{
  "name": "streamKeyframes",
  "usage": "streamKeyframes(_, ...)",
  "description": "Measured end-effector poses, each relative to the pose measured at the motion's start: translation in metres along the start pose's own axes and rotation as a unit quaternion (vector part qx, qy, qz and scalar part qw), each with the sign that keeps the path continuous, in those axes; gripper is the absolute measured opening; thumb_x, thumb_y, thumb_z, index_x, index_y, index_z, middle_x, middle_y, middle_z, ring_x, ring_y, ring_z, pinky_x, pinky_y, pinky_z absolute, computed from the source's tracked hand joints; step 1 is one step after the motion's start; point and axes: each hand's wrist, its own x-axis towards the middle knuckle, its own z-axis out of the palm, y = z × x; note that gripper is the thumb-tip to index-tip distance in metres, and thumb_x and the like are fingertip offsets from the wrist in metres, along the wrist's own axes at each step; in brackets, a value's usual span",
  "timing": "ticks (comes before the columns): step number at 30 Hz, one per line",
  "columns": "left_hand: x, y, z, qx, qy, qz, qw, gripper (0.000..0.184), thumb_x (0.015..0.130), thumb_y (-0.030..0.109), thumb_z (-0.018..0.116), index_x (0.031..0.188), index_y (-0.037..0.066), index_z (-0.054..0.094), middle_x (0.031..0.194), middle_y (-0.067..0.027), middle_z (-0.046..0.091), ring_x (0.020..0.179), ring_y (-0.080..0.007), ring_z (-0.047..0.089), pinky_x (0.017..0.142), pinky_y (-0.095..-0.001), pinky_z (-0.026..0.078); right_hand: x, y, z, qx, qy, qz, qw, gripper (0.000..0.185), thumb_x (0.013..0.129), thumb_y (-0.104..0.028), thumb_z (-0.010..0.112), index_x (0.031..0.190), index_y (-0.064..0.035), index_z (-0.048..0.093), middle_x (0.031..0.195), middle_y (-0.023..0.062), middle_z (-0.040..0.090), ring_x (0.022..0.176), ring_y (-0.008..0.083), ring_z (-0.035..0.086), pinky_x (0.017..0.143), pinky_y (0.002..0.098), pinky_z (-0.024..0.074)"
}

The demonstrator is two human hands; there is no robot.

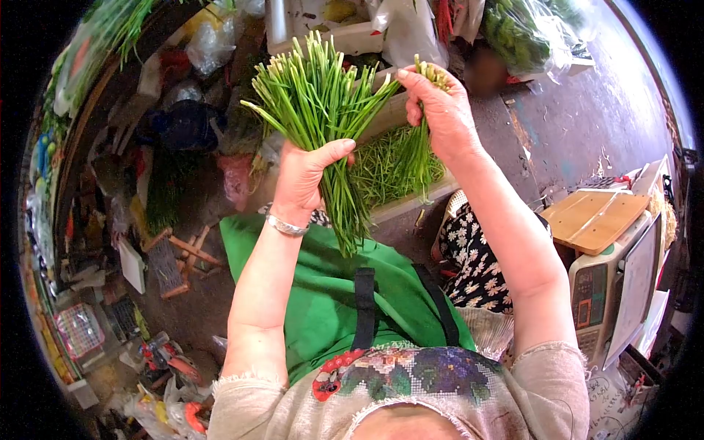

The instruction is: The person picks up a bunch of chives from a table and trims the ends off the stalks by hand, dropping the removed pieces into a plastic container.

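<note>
My left hand (304, 176) is wrapped round a large bunch of long green stalks (315, 99), whose pale cut ends fan out at the top and whose thin ends hang down over the green apron (293, 293). To the right, my right hand (440, 106) is closed on a smaller bunch of stalks (416, 158), which hangs below the fingers. The fingertips of that hand are beside the right edge of the large bunch. Beneath both hands stands a pale box (418, 204) with loose green stalks (381, 165) in it.
A scale (598, 293) with a wooden board (595, 220) on top stands at the right. Bagged greens (521, 37) lie at the upper right, near a white container (279, 26). A wooden folding stool (194, 253) and plastic bags are at the left.
</note>
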Motion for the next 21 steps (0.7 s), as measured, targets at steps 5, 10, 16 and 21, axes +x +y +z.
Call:
streamKeyframes(5,-0.003,0.004,0.003,-0.002,-0.019,0.001,1.0,0.037,0.073,-0.009,0.07,0.106,0.001,0.057,0.091,-0.0063,0.065,0.069,-0.0146,0.063,0.059,-0.0263,0.054,0.001,-0.004,-0.004,0.009,-0.003,-0.003,1.0,0.011,0.084,-0.013,0.069,0.089,-0.0057,0.062,0.065,-0.0026,0.051,0.052,0.0074,0.045,0.046,0.023,0.0359)
streamKeyframes(10,0.001,0.0,-0.004,-0.04,-0.041,-0.001,0.998,0.034,0.074,-0.008,0.069,0.105,0.001,0.057,0.088,-0.007,0.065,0.067,-0.0159,0.063,0.058,-0.0261,0.054,0.005,-0.004,-0.007,0.086,0.0,0.039,0.996,0.012,0.085,-0.016,0.068,0.089,-0.0074,0.061,0.071,-0.0011,0.055,0.059,0.0089,0.051,0.049,0.0232,0.0393)
streamKeyframes(16,0.0,0.004,-0.007,-0.042,-0.033,-0.021,0.998,0.032,0.074,-0.007,0.069,0.104,0.0,0.058,0.086,-0.0078,0.065,0.067,-0.0156,0.063,0.058,-0.0262,0.054,0.022,-0.03,-0.033,0.275,-0.064,0.036,0.959,0.02,0.091,-0.025,0.059,0.094,-0.0054,0.059,0.097,0.0131,0.064,0.092,0.0257,0.061,0.079,0.0366,0.0501)
streamKeyframes(21,-0.001,0.006,-0.011,-0.018,-0.007,0.001,1.0,0.032,0.074,-0.006,0.069,0.103,-0.001,0.058,0.087,-0.0097,0.065,0.066,-0.0168,0.063,0.058,-0.0275,0.053,0.034,-0.05,-0.062,0.316,-0.168,0.027,0.933,0.02,0.093,-0.025,0.057,0.096,-0.0047,0.058,0.09,0.0083,0.062,0.082,0.0198,0.062,0.077,0.0358,0.0532)
